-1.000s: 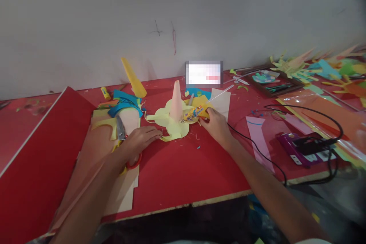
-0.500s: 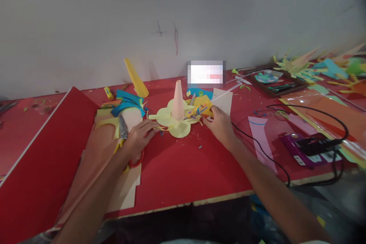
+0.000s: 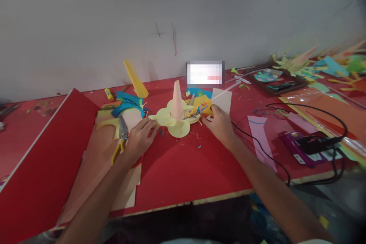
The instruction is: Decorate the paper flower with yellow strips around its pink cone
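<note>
While the pink cone point(image 3: 177, 103) is standing, its base is seeming unfinished

It is rising from the middle of a pale-yellow paper flower point(image 3: 178, 129) on the red table point(image 3: 197, 171), so the shaping is looking done. The right hand point(image 3: 221, 124) is gripping a yellow glue gun point(image 3: 205, 107), its tip pointing toward the base. The left hand point(image 3: 142, 137) is reaching the flower's left edge; whether it is pinching, I cannot tell. No glued join is showing.

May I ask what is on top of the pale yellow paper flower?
A pink cone stands upright on the paper flower; a yellow glue gun overlaps its right side. What the cone covers is hidden.
</note>
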Action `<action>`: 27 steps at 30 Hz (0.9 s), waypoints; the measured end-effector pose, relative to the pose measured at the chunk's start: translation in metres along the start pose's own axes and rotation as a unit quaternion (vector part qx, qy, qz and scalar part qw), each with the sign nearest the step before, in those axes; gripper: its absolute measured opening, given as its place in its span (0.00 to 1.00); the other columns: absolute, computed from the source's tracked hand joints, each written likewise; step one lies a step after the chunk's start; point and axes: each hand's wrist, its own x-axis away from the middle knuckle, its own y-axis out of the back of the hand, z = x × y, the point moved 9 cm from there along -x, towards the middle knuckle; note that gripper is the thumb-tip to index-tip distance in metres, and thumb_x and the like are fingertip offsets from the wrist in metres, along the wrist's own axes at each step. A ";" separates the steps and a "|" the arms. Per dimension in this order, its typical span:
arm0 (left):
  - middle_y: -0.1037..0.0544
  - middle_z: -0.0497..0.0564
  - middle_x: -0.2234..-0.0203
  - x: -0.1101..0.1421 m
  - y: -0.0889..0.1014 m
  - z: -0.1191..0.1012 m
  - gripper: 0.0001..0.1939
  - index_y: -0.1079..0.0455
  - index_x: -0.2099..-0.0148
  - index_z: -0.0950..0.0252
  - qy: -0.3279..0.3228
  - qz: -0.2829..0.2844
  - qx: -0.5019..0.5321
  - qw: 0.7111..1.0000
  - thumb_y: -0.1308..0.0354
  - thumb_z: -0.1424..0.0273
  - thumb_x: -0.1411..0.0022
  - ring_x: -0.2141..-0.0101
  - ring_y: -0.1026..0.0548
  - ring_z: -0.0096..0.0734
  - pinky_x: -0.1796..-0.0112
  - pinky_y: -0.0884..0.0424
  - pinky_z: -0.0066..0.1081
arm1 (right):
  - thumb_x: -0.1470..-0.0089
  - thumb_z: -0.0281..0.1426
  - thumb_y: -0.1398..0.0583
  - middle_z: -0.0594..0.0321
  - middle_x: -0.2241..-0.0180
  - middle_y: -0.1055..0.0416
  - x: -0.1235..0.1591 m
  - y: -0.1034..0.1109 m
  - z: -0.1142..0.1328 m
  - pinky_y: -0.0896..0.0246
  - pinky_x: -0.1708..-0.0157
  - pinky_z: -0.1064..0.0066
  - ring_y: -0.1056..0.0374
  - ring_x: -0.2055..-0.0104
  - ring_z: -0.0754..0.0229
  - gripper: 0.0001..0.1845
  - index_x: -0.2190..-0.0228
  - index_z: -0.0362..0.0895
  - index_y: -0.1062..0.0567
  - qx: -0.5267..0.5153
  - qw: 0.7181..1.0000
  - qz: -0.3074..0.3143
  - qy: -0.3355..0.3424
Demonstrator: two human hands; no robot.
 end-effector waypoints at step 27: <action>0.17 0.54 0.61 0.001 -0.006 -0.049 0.13 0.25 0.50 0.65 -0.104 -0.044 -0.178 0.978 0.48 0.77 0.31 0.63 0.22 0.37 0.61 0.31 0.38 | 0.41 0.41 0.40 0.53 0.64 0.24 0.001 -0.004 0.002 0.46 0.69 0.66 0.29 0.64 0.49 0.13 0.63 0.45 0.32 0.012 1.000 0.011 -0.017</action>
